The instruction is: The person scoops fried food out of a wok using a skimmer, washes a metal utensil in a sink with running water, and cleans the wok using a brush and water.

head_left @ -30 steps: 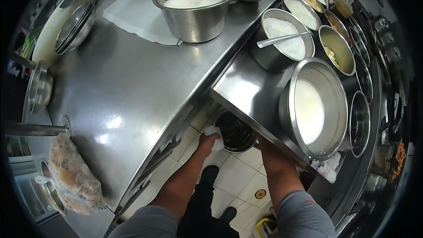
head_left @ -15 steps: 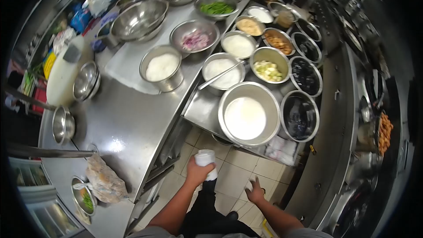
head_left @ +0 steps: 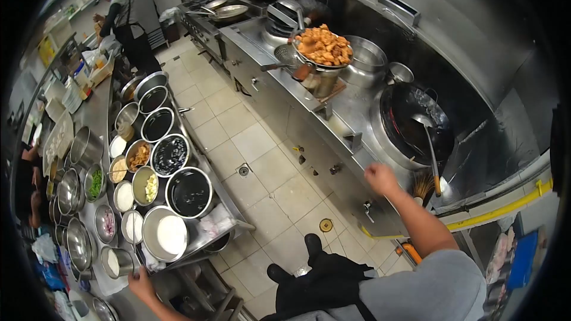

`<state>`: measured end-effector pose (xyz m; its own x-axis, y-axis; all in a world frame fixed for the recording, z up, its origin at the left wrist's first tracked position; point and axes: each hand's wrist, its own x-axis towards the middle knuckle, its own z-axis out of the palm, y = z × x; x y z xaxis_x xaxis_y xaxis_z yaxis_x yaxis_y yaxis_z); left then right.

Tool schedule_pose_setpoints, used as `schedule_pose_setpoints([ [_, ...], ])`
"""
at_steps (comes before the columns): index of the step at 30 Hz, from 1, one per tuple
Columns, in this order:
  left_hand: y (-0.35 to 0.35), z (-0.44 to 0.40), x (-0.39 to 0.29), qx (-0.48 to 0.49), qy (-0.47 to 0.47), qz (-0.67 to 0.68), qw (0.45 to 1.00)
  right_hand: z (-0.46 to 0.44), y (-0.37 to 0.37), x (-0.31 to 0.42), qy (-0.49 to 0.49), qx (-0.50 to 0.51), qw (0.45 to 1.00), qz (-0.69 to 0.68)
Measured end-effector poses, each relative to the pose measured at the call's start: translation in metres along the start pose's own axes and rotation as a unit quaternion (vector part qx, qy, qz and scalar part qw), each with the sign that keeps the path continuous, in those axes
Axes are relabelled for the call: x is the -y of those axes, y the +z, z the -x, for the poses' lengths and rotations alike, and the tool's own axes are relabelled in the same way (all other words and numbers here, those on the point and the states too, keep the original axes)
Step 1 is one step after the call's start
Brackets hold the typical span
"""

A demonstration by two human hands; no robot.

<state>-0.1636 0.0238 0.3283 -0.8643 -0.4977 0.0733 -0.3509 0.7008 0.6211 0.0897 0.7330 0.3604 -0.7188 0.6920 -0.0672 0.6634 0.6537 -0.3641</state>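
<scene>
My left hand (head_left: 141, 286) is at the lower left, beside the counter edge and near a steel pot of white contents (head_left: 116, 263). Its fingers look apart, with nothing visible in them. A white cloth (head_left: 153, 260) lies on the near corner of the trolley, just above that hand and next to a large pot of white liquid (head_left: 172, 235). My right hand (head_left: 381, 179) is stretched out over the front edge of the stove, its fingers curled closed and nothing seen in them. Beyond it sits a dark wok (head_left: 404, 104) with a wooden-handled ladle (head_left: 432, 151) resting in it.
Fried brown pieces (head_left: 324, 46) fill a strainer on the stove. Several pots of dark liquid (head_left: 189, 192) and bowls of ingredients stand on the trolley at left. A tiled floor aisle (head_left: 247, 142) runs between trolley and stove. Another person (head_left: 124, 21) stands at the back left.
The view has swung right toward the stove. My left hand has let go of the white cloth-like thing, and a white cloth now lies on the trolley corner. My right hand has risen to the stove.
</scene>
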Motion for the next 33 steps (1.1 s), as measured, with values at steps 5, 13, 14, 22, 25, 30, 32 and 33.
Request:
schedule_pose_setpoints([
  [5,-0.006,0.108,0.129,-0.043,-0.018,-0.069,0.997,-0.124,0.017,-0.069,0.011,-0.091,0.995,-0.025],
  [13,0.011,0.281,0.092,0.063,-0.093,0.024,0.993,-0.167,0.048,-0.045,0.144,-0.038,0.967,-0.205],
  [14,0.011,0.286,0.089,0.097,-0.102,0.06,0.988,-0.165,0.047,-0.046,0.14,-0.041,0.965,-0.216],
  [22,-0.012,0.336,0.059,0.115,-0.041,0.014,0.992,-0.096,-0.013,-0.056,0.135,-0.088,0.939,-0.303],
  [25,-0.002,0.353,0.057,0.201,0.031,0.075,0.976,-0.035,-0.032,-0.064,0.079,-0.11,0.95,-0.281],
  [30,0.024,0.391,0.013,0.375,0.14,0.103,0.911,0.107,-0.032,-0.091,0.096,-0.106,0.925,-0.351],
  [32,0.019,0.413,0.001,0.461,0.1,0.087,0.878,0.166,-0.025,-0.111,0.11,-0.109,0.91,-0.385],
  [33,0.012,0.425,-0.009,0.464,0.104,0.085,0.876,0.2,-0.033,-0.115,0.134,-0.113,0.89,-0.421],
])
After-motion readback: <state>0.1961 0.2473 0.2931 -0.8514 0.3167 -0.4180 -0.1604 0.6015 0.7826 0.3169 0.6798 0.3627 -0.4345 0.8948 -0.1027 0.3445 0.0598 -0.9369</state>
